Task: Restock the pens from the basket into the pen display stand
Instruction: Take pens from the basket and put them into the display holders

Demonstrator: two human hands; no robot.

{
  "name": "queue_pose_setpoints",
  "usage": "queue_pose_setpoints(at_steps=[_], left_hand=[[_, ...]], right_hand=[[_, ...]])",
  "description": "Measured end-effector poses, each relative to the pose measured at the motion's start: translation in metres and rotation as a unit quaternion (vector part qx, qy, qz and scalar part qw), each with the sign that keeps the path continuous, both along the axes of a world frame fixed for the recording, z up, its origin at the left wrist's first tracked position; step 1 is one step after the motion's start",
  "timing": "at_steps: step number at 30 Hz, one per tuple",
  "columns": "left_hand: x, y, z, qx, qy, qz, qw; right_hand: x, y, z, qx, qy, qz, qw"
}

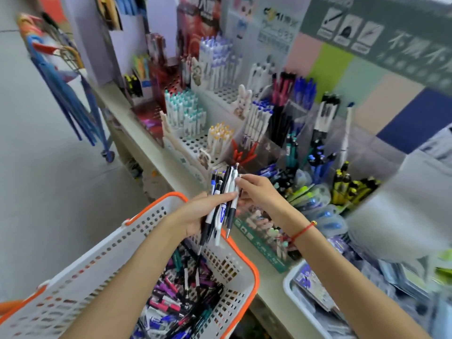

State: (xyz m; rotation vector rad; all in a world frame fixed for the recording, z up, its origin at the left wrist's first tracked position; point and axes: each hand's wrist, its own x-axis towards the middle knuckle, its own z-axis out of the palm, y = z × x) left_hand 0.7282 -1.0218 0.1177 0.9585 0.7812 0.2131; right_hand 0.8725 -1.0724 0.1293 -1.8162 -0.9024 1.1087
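Observation:
My left hand [199, 211] grips a bunch of several black, white and blue pens [221, 204], tips down, above the far corner of the basket. My right hand [254, 189] pinches the top of one white pen in that bunch between thumb and fingertips. The white perforated basket [117, 250] with an orange rim sits below my forearms and holds a heap of loose pens [181, 299]. The pen display stand [274, 148], clear compartments full of upright pens, stands on the shelf just behind my hands.
White perforated holders [193, 140] with teal and yellow-capped pens stand to the left on the shelf. A green-fronted clear box [264, 243] sits under my right wrist. A white tray [300, 297] of packets lies at the right. A blue cart [80, 101] stands on the floor.

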Motion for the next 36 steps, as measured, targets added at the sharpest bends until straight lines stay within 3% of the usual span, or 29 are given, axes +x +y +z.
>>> queue_pose_setpoints(at_steps=[8, 12, 17, 21, 33, 36], left_hand=[[0.060, -0.008, 0.029, -0.015, -0.056, 0.002, 0.998], [0.090, -0.007, 0.037, -0.016, -0.084, 0.018, 0.996], [0.120, -0.010, 0.042, -0.001, -0.088, 0.006, 0.996], [0.135, -0.016, 0.044, 0.030, -0.083, -0.005, 0.996], [0.134, -0.008, 0.056, 0.064, -0.090, 0.030, 0.993], [0.132, -0.005, 0.057, 0.064, -0.092, 0.040, 0.993]], right_hand=[[0.056, -0.014, 0.035, 0.050, -0.144, -0.036, 0.988], [0.084, -0.027, 0.051, 0.146, -0.121, -0.122, 0.974], [0.128, -0.051, 0.072, 0.290, -0.124, -0.292, 0.903], [0.157, -0.057, 0.086, 0.347, -0.166, -0.377, 0.842], [0.165, -0.021, 0.101, 0.472, -0.297, -0.389, 0.733], [0.168, -0.018, 0.101, 0.467, -0.347, -0.342, 0.737]])
